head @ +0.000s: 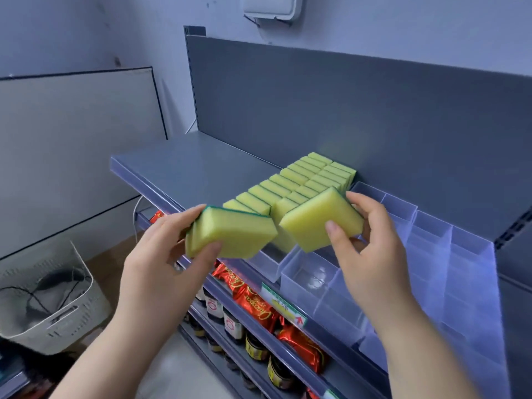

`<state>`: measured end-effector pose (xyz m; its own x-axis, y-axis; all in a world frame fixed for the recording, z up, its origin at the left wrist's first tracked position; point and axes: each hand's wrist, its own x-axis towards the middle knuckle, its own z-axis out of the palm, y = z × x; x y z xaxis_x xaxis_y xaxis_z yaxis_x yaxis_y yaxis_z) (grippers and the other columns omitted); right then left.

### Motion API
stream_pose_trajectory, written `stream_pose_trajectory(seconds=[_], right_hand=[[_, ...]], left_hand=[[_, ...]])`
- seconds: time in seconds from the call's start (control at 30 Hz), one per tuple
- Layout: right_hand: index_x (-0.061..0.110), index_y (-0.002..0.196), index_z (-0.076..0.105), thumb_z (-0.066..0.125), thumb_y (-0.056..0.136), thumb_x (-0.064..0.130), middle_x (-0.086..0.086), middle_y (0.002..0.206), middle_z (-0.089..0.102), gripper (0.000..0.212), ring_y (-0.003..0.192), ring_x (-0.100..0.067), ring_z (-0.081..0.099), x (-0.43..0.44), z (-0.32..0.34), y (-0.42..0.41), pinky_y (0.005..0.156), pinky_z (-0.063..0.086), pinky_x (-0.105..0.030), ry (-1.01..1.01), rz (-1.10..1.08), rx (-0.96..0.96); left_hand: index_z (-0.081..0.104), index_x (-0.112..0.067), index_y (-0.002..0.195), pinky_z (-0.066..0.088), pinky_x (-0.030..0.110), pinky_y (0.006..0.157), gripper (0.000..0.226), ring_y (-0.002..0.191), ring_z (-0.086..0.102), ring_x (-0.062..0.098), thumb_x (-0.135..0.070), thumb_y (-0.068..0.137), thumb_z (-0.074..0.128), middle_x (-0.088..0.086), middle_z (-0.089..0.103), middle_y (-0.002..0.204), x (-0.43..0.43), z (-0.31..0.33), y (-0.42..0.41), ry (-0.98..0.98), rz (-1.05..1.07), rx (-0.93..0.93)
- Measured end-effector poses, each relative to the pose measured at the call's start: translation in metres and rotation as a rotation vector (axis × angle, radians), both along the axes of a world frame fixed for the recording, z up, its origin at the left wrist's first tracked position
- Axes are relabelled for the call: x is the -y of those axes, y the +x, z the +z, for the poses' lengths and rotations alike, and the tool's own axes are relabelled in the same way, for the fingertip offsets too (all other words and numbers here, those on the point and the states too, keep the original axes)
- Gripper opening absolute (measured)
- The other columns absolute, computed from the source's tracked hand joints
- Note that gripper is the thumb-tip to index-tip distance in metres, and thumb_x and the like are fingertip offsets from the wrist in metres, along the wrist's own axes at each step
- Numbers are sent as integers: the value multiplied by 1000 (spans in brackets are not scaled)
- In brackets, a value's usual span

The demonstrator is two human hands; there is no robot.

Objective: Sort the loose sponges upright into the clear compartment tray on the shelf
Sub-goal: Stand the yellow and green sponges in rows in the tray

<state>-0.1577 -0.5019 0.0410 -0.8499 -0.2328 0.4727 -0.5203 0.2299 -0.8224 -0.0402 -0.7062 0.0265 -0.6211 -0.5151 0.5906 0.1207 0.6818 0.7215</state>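
Two yellow sponges with green scouring backs are held above the front edge of the grey shelf [184, 168], one in each hand. The left sponge [230, 236] is gripped by the left hand [161, 263], with the fingers curled over its far green side and the thumb pressed on its near yellow edge. The right sponge [316, 221] is grasped by the right hand [374, 254], tilted, with the thumb laid on its broad yellow face and the fingers wrapped behind it. The two sponges are near each other, close to touching at their inner corners. Behind them, two rows of upright sponges [290, 180] are lined up toward the shelf's back panel, at the left end of the clear compartment tray [431, 226]; whether the tray's walls enclose these rows cannot be told. Below the right sponge, open compartments of the tray are seen. On the shelves underneath, red foil packets [256, 306] and dark jars [256, 345] are stocked, and a white basket [57, 318] is set on the floor at the left.
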Motion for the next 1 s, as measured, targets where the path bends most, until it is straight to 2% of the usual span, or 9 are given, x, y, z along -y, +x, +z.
stream_pose_trajectory(seconds=[0.13,0.27,0.43,0.53,0.67,0.77,0.83,0.93,1.0], right_hand=[[44,108,46,61,85,21,14,113,55,36,94,7,55,12,-1,-7,68,43,-3,-28,-47,48],[41,109,50,61,85,21,16,111,56,33,99,0,55,29,-6,-12,73,43,-5,66,-118,28],[48,107,50,63,84,21,24,108,52,38,101,-1,53,47,-6,-21,79,44,-8,197,-212,33],[48,108,52,65,84,25,27,109,51,35,99,-1,54,54,-3,-19,80,44,-10,242,-242,32],[50,109,53,59,78,32,24,109,55,36,101,-4,56,62,-5,-8,86,47,-20,277,-314,14],[53,112,48,61,80,33,26,111,55,40,104,-6,56,67,-6,-1,89,48,-29,287,-361,18],[57,110,45,64,83,30,28,110,55,42,101,-3,56,72,-9,1,89,47,-25,303,-382,46],[56,101,45,64,83,27,28,108,55,39,101,4,52,81,-12,-2,83,39,-5,367,-392,61],[51,98,46,64,83,27,25,110,54,34,105,10,44,86,-16,-4,83,30,2,465,-399,53]], left_hand=[[56,-47,108,46,9,78,41,91,61,1,-33,75,75,-18,63,104,20,6,-33,124,-86,-78],[58,-52,105,49,13,79,39,91,62,2,-34,75,75,-18,66,102,43,9,-64,165,-235,-95],[58,-43,109,45,7,77,40,91,62,-3,-30,76,74,-19,66,103,71,13,-108,180,-437,-80],[58,-45,109,46,7,78,37,91,62,-3,-33,77,71,-20,66,102,82,14,-130,192,-516,-96],[58,-51,108,45,7,77,34,89,63,-4,-45,75,65,-20,67,101,91,13,-146,199,-609,-88],[58,-52,106,44,4,76,34,87,62,-7,-35,78,66,-24,66,101,94,11,-152,210,-658,-92],[57,-47,108,44,4,75,36,86,61,-8,-30,79,68,-22,66,102,95,10,-154,196,-697,-91],[56,-44,109,44,4,75,37,85,61,-8,-26,80,70,-21,65,102,98,9,-158,177,-729,-88],[56,-45,110,44,4,75,37,85,60,-8,-27,80,68,-22,66,101,101,9,-161,172,-743,-89]])
